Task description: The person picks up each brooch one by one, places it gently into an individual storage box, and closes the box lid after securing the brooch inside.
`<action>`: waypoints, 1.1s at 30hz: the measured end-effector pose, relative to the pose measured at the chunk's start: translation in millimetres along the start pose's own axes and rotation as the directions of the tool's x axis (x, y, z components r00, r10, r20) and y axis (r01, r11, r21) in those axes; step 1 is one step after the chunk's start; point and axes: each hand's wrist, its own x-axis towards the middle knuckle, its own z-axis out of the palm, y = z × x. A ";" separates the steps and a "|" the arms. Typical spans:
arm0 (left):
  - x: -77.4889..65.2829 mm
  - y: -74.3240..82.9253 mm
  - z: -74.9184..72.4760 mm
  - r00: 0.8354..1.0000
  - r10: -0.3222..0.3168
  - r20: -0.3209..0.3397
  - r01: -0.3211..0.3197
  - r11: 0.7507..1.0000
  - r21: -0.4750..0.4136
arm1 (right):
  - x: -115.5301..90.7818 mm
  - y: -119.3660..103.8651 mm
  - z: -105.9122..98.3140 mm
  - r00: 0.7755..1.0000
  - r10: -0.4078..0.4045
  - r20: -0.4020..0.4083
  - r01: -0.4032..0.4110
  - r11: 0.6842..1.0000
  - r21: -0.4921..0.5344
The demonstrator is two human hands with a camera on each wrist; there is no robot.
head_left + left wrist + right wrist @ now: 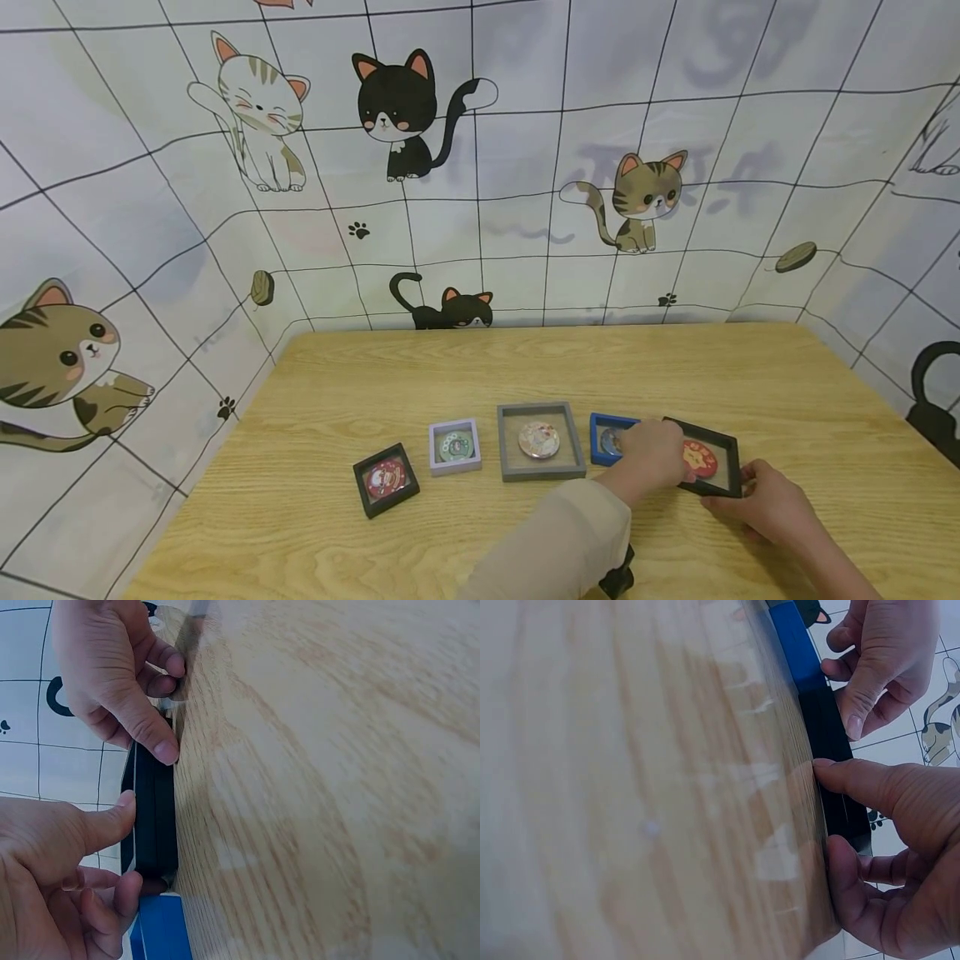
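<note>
A shallow black square display frame (737,468) holds a round red badge with a yellow design (700,458). It lies tilted on the wooden table at the right end of a row. My left hand (651,450) pinches its left end, the thumb on the frame's rim in the left wrist view. At the opposite end my right hand (780,504) grips the lower right corner, thumb along the front side (832,791). Just left of it, partly hidden by my left hand, is a blue frame (595,439) with a round badge.
Further left along the row lie a grey frame (504,446), a small lilac frame (432,450) and a turned black frame (363,490), each with a round badge. Behind the table (480,367) hangs a white gridded cloth (517,158) with printed cats.
</note>
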 end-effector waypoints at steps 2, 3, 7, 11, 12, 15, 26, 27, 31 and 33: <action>0.4 0.4 1.4 1.000 -0.002 0.000 0.002 1.000 0.002 | -0.7 -0.4 0.2 1.000 0.004 0.002 -0.004 1.000 0.002; 0.3 0.5 1.7 1.000 -0.001 -0.002 0.001 1.000 0.003 | -1.1 -0.5 0.3 1.000 0.005 0.003 -0.005 1.000 0.003; -1.5 1.1 1.4 1.000 0.013 0.003 -0.013 1.000 -0.005 | -2.4 0.1 0.2 1.000 0.010 0.000 -0.010 1.000 0.005; -3.2 2.3 0.1 1.000 0.018 0.017 -0.018 1.000 -0.002 | -1.7 2.4 0.2 1.000 0.012 -0.005 -0.012 1.000 0.007; -3.5 2.7 -0.1 1.000 0.017 0.018 -0.017 1.000 0.002 | -1.4 3.2 0.2 1.000 0.011 -0.005 -0.011 1.000 0.008; -4.6 3.8 0.9 1.000 0.017 0.021 -0.017 1.000 0.019 | -1.1 5.8 0.4 1.000 0.018 0.000 -0.018 1.000 0.012; -5.7 6.8 5.7 0.999 0.038 0.016 -0.038 0.999 0.014 | -2.3 12.7 1.5 1.000 0.025 -0.009 -0.025 1.000 0.004; -5.7 6.7 6.1 0.999 0.039 0.019 -0.039 0.999 0.013 | -2.4 12.6 1.7 1.000 0.023 -0.008 -0.023 1.000 0.003; -4.0 3.8 7.4 1.000 0.018 0.020 -0.018 1.000 -0.007 | -1.3 11.0 1.5 1.000 0.015 0.015 -0.016 1.000 0.009; -1.2 -1.2 7.9 1.000 0.011 0.006 -0.011 0.999 -0.030 | 0.6 6.4 0.6 0.999 0.020 0.043 -0.021 1.000 0.015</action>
